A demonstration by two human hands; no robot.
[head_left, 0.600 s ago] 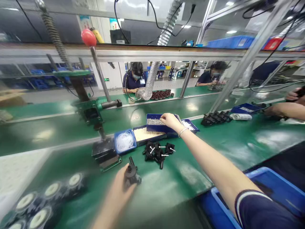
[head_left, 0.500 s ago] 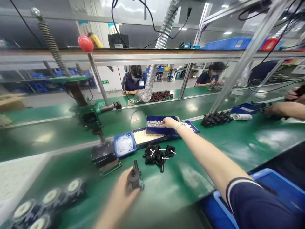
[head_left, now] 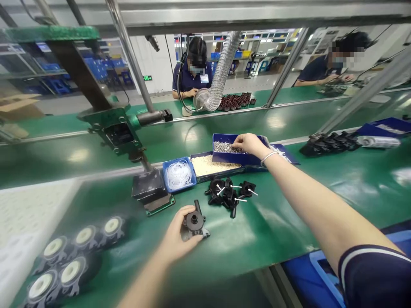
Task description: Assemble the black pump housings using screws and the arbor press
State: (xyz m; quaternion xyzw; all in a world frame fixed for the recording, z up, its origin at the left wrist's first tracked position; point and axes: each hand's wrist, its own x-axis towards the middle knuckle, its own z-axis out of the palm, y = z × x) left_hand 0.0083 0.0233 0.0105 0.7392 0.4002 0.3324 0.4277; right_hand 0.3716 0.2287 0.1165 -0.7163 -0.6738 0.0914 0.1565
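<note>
A green workbench (head_left: 289, 222) stretched across the view, with a hand press (head_left: 122, 128) standing at its left. Beside the press base sat a small blue tray of white rings (head_left: 179, 174). The right hand (head_left: 248, 144) reached into a blue bin of small metal parts (head_left: 226, 147), fingertips pinched together among them. The left hand (head_left: 176, 235) gripped a black pump housing (head_left: 194, 223) resting on the bench near a cluster of black parts (head_left: 229, 193).
</note>
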